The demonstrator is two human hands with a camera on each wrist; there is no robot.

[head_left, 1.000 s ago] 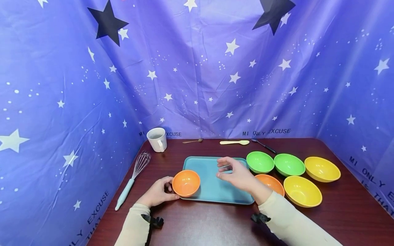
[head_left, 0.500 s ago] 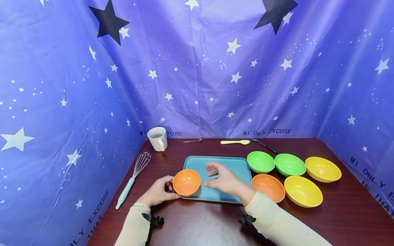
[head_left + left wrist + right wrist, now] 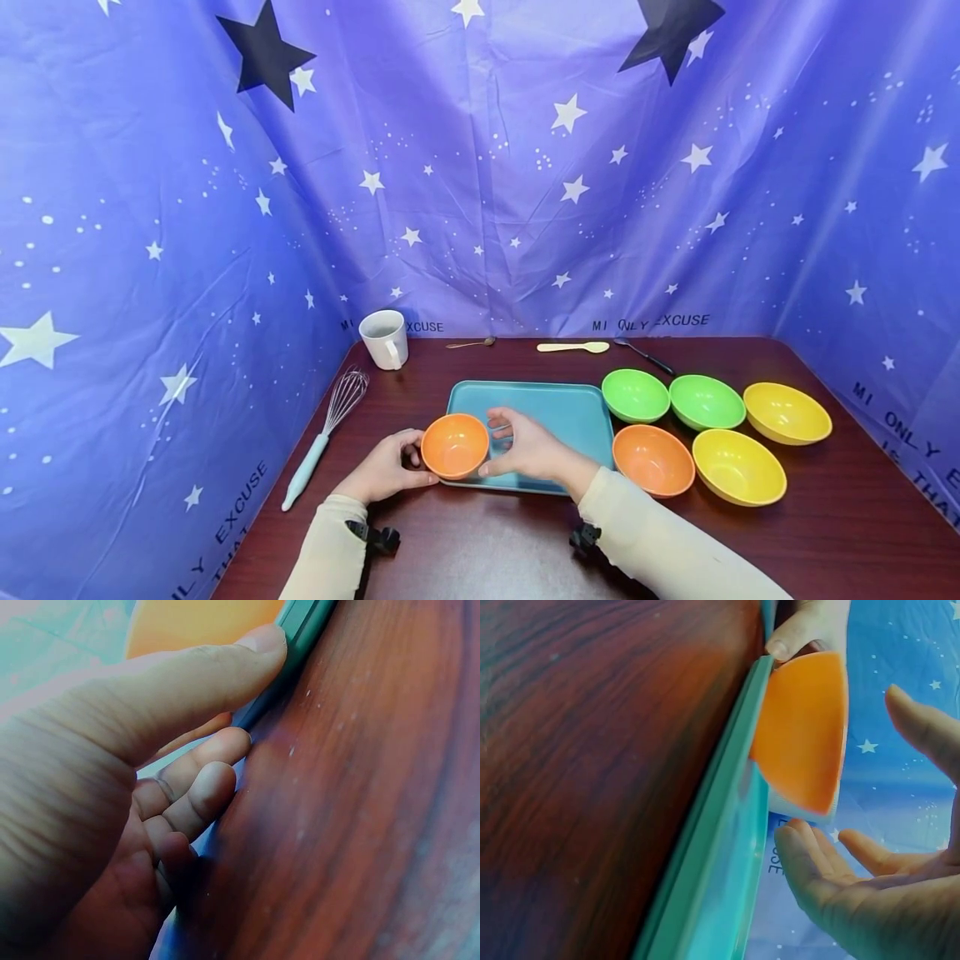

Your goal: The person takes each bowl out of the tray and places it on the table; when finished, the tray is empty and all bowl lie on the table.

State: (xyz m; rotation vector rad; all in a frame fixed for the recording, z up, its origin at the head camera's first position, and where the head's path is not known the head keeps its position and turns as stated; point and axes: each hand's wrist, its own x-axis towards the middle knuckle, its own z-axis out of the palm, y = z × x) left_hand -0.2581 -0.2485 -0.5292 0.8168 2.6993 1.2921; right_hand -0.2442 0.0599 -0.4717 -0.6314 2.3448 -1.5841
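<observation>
An orange bowl (image 3: 453, 446) sits upright on the left end of the blue-green tray (image 3: 558, 417). My left hand (image 3: 382, 471) lies at its left, the thumb tip on the tray's rim in the left wrist view; the other fingers (image 3: 202, 787) bend loosely low beside the tray's edge. From the right, my right hand (image 3: 528, 450) reaches over the tray with its thumb and fingers spread apart. In the head view its fingertips are right at the bowl's right side, while the right wrist view shows a gap between the fingers (image 3: 802, 855) and the bowl.
Right of the tray stand another orange bowl (image 3: 652, 460), two green bowls (image 3: 634, 396) and two yellow bowls (image 3: 738, 467). At the left are a whisk (image 3: 322, 442) and a white mug (image 3: 384, 340). Along the back lie a cream spoon (image 3: 573, 347) and two other slim utensils.
My right hand has moved left across the tray to the orange bowl's side, uncovering the other orange bowl. The left hand and the bowl beside it have stayed in place.
</observation>
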